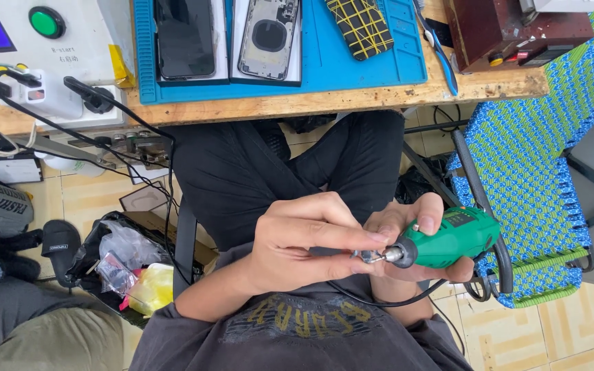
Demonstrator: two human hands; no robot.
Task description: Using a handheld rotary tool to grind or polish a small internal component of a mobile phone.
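Note:
My right hand (pixel 417 264) grips a green corded rotary tool (pixel 452 240) held over my lap, its metal nose pointing left. My left hand (pixel 297 240) pinches the small metal bit and chuck (pixel 372 255) at the tool's tip between thumb and fingers. The tool's black cord (pixel 393 299) loops down below my hands. On the wooden bench above lie a dark phone (pixel 185 36) and a phone back housing (pixel 268 38) on a blue work mat (pixel 352 65).
A white machine with a green button (pixel 46 22) stands at the bench's left end, black cables hanging off it. A blue-green woven chair (pixel 537 178) is at my right. An open bag of scraps (pixel 122 264) and a sandal (pixel 60 244) lie on the tiled floor at left.

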